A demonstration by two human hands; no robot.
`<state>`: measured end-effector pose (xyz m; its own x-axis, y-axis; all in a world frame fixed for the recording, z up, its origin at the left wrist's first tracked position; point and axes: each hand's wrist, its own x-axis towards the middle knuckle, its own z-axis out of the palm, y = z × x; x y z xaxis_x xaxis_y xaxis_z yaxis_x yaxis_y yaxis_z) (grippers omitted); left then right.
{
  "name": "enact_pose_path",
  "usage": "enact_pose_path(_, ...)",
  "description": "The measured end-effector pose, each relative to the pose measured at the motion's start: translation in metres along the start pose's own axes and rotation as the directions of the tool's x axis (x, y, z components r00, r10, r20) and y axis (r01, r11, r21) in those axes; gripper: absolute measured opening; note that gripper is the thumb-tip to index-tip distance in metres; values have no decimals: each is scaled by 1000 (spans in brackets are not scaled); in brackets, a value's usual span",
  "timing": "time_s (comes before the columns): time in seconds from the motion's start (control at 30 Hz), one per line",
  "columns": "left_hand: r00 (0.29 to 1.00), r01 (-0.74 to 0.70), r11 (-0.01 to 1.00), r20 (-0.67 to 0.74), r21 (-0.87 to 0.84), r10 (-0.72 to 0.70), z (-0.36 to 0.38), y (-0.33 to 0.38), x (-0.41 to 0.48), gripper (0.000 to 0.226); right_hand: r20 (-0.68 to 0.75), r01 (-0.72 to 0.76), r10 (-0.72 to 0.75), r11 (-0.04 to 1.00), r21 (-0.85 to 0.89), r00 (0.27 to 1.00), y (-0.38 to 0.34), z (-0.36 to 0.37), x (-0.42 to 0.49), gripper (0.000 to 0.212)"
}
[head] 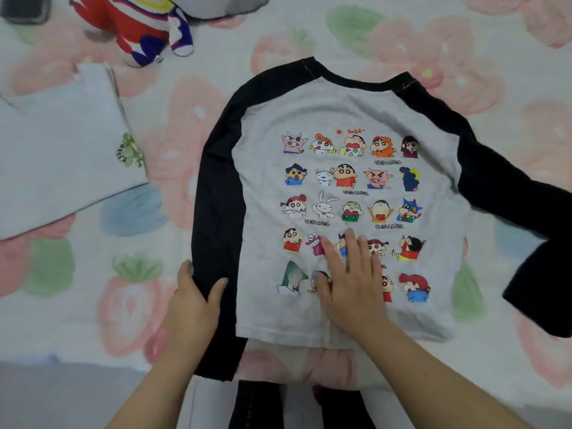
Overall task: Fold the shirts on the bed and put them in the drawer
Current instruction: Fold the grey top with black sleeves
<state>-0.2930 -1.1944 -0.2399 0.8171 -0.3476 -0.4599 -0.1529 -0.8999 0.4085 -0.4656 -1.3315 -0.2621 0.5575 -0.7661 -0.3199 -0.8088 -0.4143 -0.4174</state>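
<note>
Shirts: 2 — raglan shirt (340, 113), folded shirt (62, 150) | left hand (195, 301) | right hand (349, 289)

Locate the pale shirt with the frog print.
In the head view the pale shirt lies at the left edge, left of the black-sleeved cartoon shirt and below the plush toy.

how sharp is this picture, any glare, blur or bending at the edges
Head view: soft, even light, no glare or hard shadows; the print on the shirt is fairly sharp mid-frame; the right hand looks slightly smeared; the toy and folded shirt near the edges are softer and warped.
</note>
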Motion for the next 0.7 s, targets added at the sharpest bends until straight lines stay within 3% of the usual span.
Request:
enact_pose_path(0.13, 997, -61, 998, -55, -2, 61, -34, -2, 28, 44, -36, -11, 9, 998, -62, 999, -1, 2, -1, 57)
enact_pose_path(0.2, 997, -76, 997, -13, 30, 77, -56, -4, 45, 32, -7, -47, 47, 996, -73, 999, -5, 2, -1, 59)
enact_pose_path(0.3, 977, 6, 999, 214, -43, 3, -86, -18, 61, 36, 0, -116, 117, 992, -53, 993, -18, 2, 4, 63)
enact_pose_path(0.4, 852, 65, 998, 521, -1, -55, -108, -41, 62, 44, -77, -81, 82, 997, 14, 994, -44, 1, 14, 60)
enact_pose_path(0.47, 789, 74, 997, 613, -28, -41, -116, -56, 57, 32, -126, -2, 7, 999, 42, 992, -66, 0, 25, 59)
enact_pose_path(0.5, 791, 114, 986, 612, -119, -17, -120, -60, 55, 24, -131, 25, -18, 998, 56, 991, -78, -1, 33, 61)
enact_pose_path(0.57, 865, 129, 939, 500, -318, 50, -132, -62, 56, 25, -130, 80, -69, 993, 84, 989, -100, -6, 56, 56)
enact_pose_path(0.7, 964, 29, 887, 248, -461, 97, -165, -57, 79, 20, -84, 313, -312, 950, -1, 946, -142, -20, 138, 42)
